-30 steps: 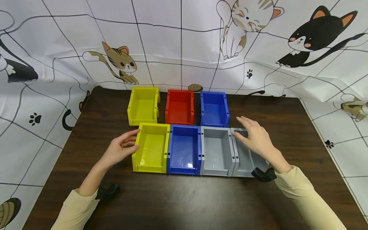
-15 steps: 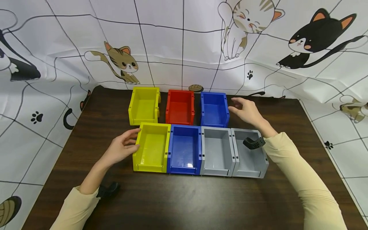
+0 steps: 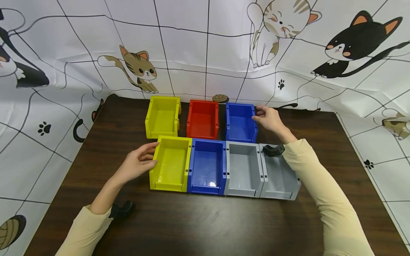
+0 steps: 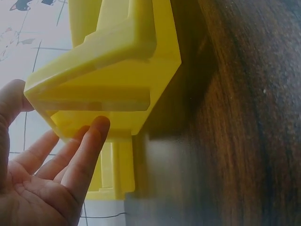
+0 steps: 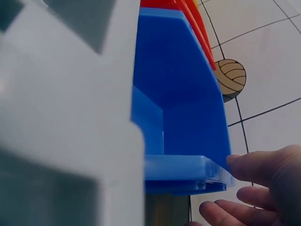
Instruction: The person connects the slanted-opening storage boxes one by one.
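Bins [image 3: 173, 163] smooth, glossy plastic; tabletop [image 3: 205, 224] wood-grained; sleeves [image 3: 333, 202] matt cloth.

A white cat-print backdrop [image 3: 182, 49], perhaps cloth, hangs behind a dark wood-grained table [image 3: 205, 227].

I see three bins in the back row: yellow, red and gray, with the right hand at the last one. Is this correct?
Not quite: the last bin is blue, not gray, as the head view shows. The yellow bin, red bin and right hand are as you say.
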A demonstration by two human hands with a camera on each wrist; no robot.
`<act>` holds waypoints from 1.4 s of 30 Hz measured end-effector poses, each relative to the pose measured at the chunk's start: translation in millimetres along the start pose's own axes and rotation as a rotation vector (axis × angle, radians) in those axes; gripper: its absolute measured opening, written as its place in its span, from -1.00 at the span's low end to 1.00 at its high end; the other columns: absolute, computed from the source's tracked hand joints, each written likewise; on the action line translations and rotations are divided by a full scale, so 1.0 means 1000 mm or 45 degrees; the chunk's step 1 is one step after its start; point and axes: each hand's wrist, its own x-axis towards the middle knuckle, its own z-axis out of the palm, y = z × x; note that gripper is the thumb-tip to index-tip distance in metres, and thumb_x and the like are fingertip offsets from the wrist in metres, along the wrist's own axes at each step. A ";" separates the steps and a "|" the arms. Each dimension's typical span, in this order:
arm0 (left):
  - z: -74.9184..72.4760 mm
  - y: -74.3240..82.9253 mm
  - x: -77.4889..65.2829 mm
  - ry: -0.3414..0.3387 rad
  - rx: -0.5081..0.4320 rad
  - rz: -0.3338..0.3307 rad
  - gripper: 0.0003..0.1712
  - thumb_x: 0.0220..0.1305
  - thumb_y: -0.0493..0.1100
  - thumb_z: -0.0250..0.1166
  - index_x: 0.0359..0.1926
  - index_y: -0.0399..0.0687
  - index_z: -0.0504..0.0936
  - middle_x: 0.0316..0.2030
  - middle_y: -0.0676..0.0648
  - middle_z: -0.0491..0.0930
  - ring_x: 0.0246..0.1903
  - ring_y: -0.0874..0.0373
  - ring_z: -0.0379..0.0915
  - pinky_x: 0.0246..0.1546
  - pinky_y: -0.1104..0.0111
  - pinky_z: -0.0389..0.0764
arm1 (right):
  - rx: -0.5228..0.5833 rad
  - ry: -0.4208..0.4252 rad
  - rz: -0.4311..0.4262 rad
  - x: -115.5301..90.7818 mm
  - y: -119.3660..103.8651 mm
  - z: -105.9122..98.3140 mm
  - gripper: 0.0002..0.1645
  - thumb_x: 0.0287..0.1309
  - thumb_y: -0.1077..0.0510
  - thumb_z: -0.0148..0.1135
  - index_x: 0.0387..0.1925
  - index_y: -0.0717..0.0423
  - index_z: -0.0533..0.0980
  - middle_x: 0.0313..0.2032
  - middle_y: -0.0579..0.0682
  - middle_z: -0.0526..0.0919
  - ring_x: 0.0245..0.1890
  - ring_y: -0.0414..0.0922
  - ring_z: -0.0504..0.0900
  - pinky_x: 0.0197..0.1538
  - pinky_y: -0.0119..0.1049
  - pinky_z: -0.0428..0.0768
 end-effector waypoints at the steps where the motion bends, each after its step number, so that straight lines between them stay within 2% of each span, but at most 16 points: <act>1: 0.000 0.000 0.000 0.001 -0.001 -0.002 -0.32 0.23 -0.33 0.23 0.35 -0.23 0.23 0.13 -0.38 0.37 -0.05 -0.17 0.46 -0.17 0.42 0.57 | 0.003 0.003 0.005 0.001 0.001 0.001 -0.41 0.17 0.21 0.20 0.17 0.46 0.34 -0.03 0.40 0.54 -0.06 0.20 0.58 -0.05 -0.03 0.54; 6: 0.001 -0.001 0.000 0.007 0.008 -0.010 -0.33 0.23 -0.33 0.23 0.35 -0.22 0.24 0.14 -0.38 0.37 -0.05 -0.18 0.46 -0.16 0.40 0.57 | 0.054 0.003 0.041 0.003 0.004 0.005 -0.43 0.16 0.23 0.20 0.16 0.46 0.35 -0.04 0.38 0.55 -0.10 0.17 0.60 -0.15 -0.14 0.61; 11: 0.002 -0.001 0.001 0.005 0.000 -0.013 -0.33 0.23 -0.34 0.22 0.35 -0.23 0.23 0.14 -0.39 0.36 -0.04 -0.19 0.45 -0.16 0.41 0.57 | 0.189 -0.032 0.110 0.004 0.005 0.007 -0.41 0.15 0.26 0.21 0.19 0.44 0.33 -0.03 0.39 0.54 -0.29 0.06 0.66 -0.29 -0.13 0.64; 19: 0.002 0.001 0.000 0.002 -0.007 -0.012 -0.33 0.23 -0.34 0.22 0.34 -0.24 0.23 0.13 -0.40 0.37 -0.04 -0.20 0.45 -0.18 0.44 0.57 | 0.243 -0.077 0.213 0.005 0.001 0.005 -0.36 0.12 0.29 0.24 0.23 0.43 0.30 0.02 0.40 0.50 -0.39 -0.12 0.65 -0.22 -0.12 0.62; 27: 0.001 0.001 0.000 -0.002 -0.022 -0.006 -0.33 0.24 -0.33 0.21 0.35 -0.22 0.23 0.13 -0.38 0.38 -0.05 -0.17 0.46 -0.19 0.45 0.57 | 0.266 -0.012 0.252 0.008 -0.003 0.007 -0.39 0.05 0.37 0.22 0.18 0.46 0.34 -0.03 0.41 0.53 -0.61 -0.29 0.54 -0.29 -0.12 0.64; 35: 0.001 0.001 0.000 -0.003 -0.021 -0.013 -0.33 0.24 -0.33 0.22 0.35 -0.21 0.22 0.13 -0.38 0.37 -0.05 -0.16 0.46 -0.19 0.45 0.57 | 0.307 0.049 0.327 0.009 -0.008 0.004 -0.40 0.01 0.39 0.22 0.16 0.44 0.38 -0.04 0.40 0.54 -0.56 -0.24 0.56 -0.35 -0.22 0.65; 39: 0.001 0.001 0.000 0.000 -0.023 -0.015 -0.33 0.24 -0.33 0.22 0.35 -0.21 0.23 0.13 -0.38 0.37 -0.05 -0.15 0.46 -0.19 0.45 0.57 | 0.338 0.063 0.360 0.007 -0.007 -0.005 -0.40 0.01 0.38 0.21 0.16 0.45 0.37 -0.03 0.40 0.54 -0.50 -0.21 0.59 -0.44 -0.38 0.62; 42: 0.001 0.001 -0.001 0.008 -0.014 -0.017 -0.33 0.23 -0.33 0.22 0.35 -0.21 0.23 0.13 -0.38 0.37 -0.05 -0.16 0.46 -0.19 0.45 0.57 | 0.331 0.081 0.363 0.005 -0.005 -0.014 -0.39 0.03 0.38 0.20 0.17 0.44 0.36 -0.02 0.40 0.53 -0.48 -0.22 0.59 -0.44 -0.41 0.62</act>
